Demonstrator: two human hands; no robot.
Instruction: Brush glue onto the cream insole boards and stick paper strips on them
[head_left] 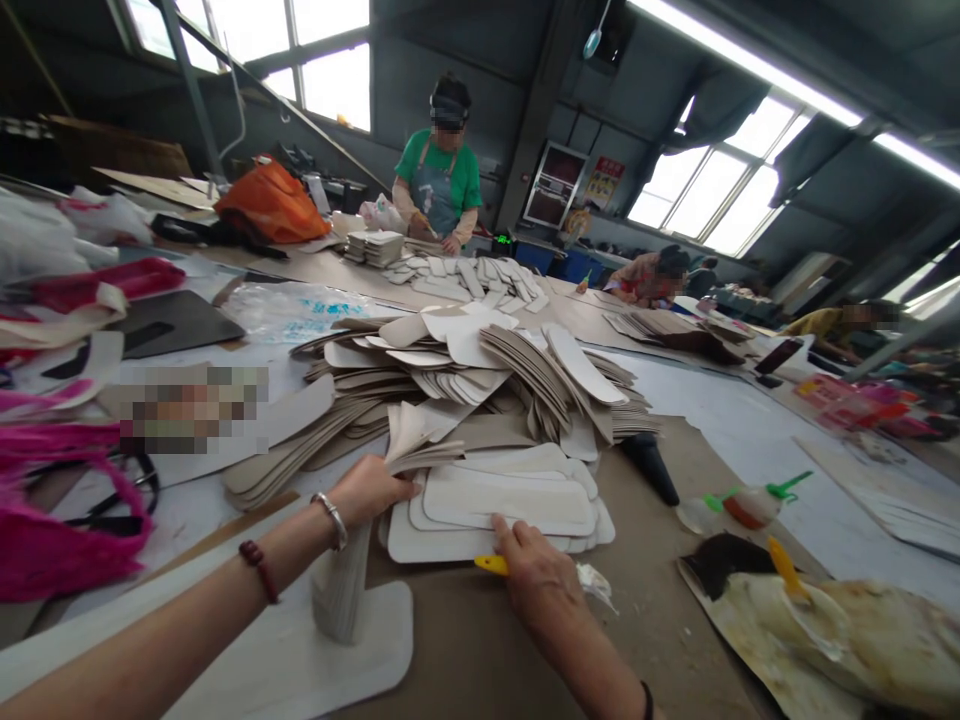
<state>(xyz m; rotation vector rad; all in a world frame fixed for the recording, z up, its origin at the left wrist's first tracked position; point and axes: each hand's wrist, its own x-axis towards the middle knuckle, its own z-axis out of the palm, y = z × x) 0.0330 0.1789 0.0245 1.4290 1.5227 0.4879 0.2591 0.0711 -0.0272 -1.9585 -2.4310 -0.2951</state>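
My left hand point(373, 487) is closed around a sheaf of thin cardboard pieces point(345, 590), whose ends fan out above and below the fingers. Under my right hand point(538, 572) lies a small pile of white, round-cornered boards point(517, 498), and a fingertip touches the top one. That hand also grips a yellow-handled tool point(491, 565). Its working end is mostly hidden, with a white, paste-like smear point(596, 585) showing beyond the hand. Just behind is a large heap of curved cardboard pieces point(465, 370), grey-brown and white, lying in loose fans.
A dark cone-shaped object point(651, 468) and squeeze bottles point(761, 505) lie to the right. Nearer is a paste-stained container point(817, 625) with a yellow handle. Pink bags point(71, 520) crowd the left. Across the table a person point(442, 175) in green works; others sit farther right.
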